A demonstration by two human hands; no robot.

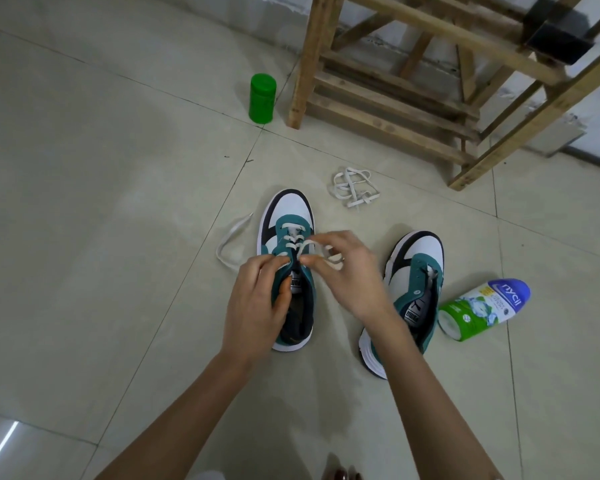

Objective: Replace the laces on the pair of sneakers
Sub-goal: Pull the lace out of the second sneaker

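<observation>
While my left hand (257,299) holds the half-laced sneaker (288,209) on the floor (118,168) and my right hand (347,271) pinches its white lace (297,242), the other sneaker (420,258) beside it has no lace.

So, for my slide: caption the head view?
The left hand grips a sneaker, right hand pinches its lace; second sneaker waits beside.

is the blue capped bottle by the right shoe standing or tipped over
Tipped over: the bottle lies on its side beside the unlaced sneaker.
</observation>
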